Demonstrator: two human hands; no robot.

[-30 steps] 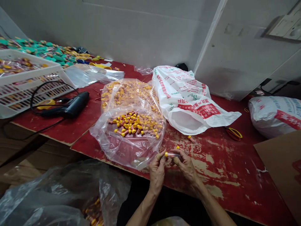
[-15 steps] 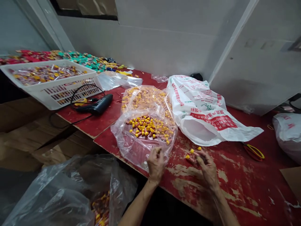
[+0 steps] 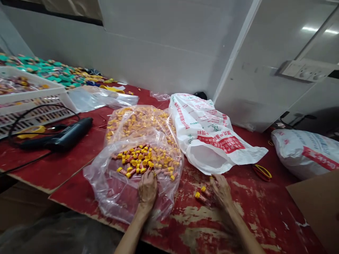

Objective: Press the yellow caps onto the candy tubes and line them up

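A clear plastic bag (image 3: 106,183) lies with its mouth toward me, full of small tubes with yellow caps (image 3: 137,158). My left hand (image 3: 147,190) is inside the mouth, at the near edge of the pile, its fingers curled down on a yellow-capped tube that is mostly hidden. To the right, my right hand (image 3: 222,190) has its fingers bent around another yellow-capped tube, of which only a bit of yellow shows. Two more capped tubes (image 3: 202,197) lie on the worn red table (image 3: 196,217) just left of that hand.
A white printed woven sack (image 3: 206,127) lies behind, its mouth open. At left are a black heat gun (image 3: 71,134) with its cord and a white crate (image 3: 39,95) of tubes. Yellow-handled scissors (image 3: 262,173), a stuffed sack (image 3: 304,151) and cardboard (image 3: 317,208) are at right.
The view has swung right. My left hand has moved forward to the pile in the clear bag. My right hand has shifted past the loose tubes to their far right side.
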